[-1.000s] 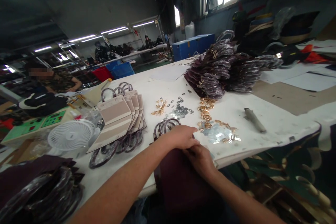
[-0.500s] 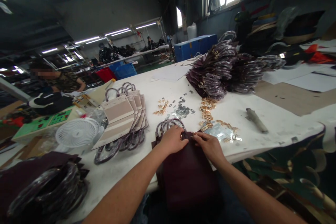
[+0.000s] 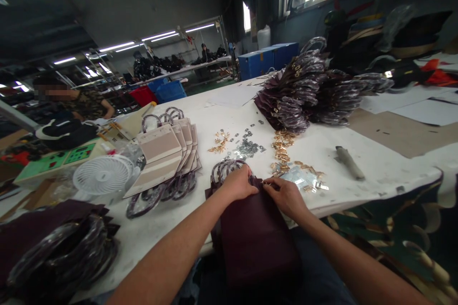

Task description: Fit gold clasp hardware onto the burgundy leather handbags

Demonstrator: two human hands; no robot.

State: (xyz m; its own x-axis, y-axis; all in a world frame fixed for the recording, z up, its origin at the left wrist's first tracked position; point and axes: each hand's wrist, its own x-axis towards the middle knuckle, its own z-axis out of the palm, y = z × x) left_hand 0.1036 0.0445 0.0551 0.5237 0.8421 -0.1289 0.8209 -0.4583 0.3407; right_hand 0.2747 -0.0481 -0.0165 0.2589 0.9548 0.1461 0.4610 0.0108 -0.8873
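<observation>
A dark maroon leather-like bag panel (image 3: 257,238) hangs over the table's front edge, towards my lap. My left hand (image 3: 238,185) grips its top edge, thumb on the near face and fingers behind. My right hand (image 3: 286,195) pinches a small gold-coloured metal fitting (image 3: 264,182) against the top right of the panel; the fingers hide most of it. Plastic-wrapped handles (image 3: 223,167) stand up behind my left hand. Beyond my hands lie silver metal plates (image 3: 248,148), and gold metal fittings (image 3: 281,150) lie to the right of them.
Beige panels with wrapped handles (image 3: 161,145) stand left on the white table (image 3: 229,116). A white fan (image 3: 102,174) and a maroon pile (image 3: 64,252) lie further left. A large wrapped heap (image 3: 304,90) and a grey-handled tool (image 3: 348,163) are right. A person (image 3: 89,104) sits far left.
My right hand stays at the panel's top edge with its fingertips slightly shifted. My left hand keeps its grip. The whole view has moved a little.
</observation>
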